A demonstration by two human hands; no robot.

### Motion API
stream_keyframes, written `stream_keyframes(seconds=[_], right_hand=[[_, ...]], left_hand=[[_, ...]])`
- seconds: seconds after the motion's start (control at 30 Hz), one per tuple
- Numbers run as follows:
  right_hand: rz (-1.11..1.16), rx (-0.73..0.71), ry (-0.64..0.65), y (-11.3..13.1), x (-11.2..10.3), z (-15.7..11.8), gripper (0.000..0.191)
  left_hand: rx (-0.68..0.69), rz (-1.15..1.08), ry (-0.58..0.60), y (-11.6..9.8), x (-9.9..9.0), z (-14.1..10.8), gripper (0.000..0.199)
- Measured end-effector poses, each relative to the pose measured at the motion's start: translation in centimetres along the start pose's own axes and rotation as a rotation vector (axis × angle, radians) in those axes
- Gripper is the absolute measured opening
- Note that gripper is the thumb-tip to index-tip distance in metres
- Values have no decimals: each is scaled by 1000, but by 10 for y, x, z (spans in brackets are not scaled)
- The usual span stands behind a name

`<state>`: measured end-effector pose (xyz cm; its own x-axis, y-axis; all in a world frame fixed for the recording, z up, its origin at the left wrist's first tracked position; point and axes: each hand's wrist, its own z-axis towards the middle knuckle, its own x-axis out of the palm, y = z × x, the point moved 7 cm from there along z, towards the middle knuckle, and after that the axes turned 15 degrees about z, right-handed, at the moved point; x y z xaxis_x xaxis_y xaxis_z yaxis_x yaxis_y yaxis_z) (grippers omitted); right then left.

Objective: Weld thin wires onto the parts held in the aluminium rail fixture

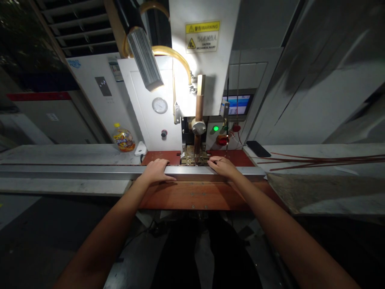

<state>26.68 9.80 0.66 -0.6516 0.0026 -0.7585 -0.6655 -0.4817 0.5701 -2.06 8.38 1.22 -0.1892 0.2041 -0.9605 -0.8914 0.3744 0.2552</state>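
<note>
A long silver metal bar (105,171) lies across the machine's reddish-brown work surface (174,194). My left hand (157,170) is wrapped over the bar left of the machine head, its fingers on the far side and the thumb along the near side. To the right of the head, my right hand (222,166) rests over the bar with fingertips pinched together behind it. A thin dark line shows at those fingertips, too small to name. Between the hands, a copper-coloured rod (199,106) points down at a small brass-coloured fixture (192,155) just behind the bar.
A lamp (146,60) lights the white machine. A gauge (159,105), a lit green button (215,128) and a screen (239,105) face me. A bottle (124,138) stands left; a dark phone-like slab (258,149) and thin brown strips (315,161) lie right.
</note>
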Motion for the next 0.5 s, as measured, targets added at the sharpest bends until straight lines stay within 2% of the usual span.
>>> stream_keyframes(seconds=[0.3, 0.5], right_hand=[[-13, 22, -12, 1, -1, -1, 32], [-12, 49, -6, 2, -2, -2, 33]], left_hand=[[-53, 30, 75, -2, 8, -2, 91], [-70, 43, 63, -3, 7, -3, 91]])
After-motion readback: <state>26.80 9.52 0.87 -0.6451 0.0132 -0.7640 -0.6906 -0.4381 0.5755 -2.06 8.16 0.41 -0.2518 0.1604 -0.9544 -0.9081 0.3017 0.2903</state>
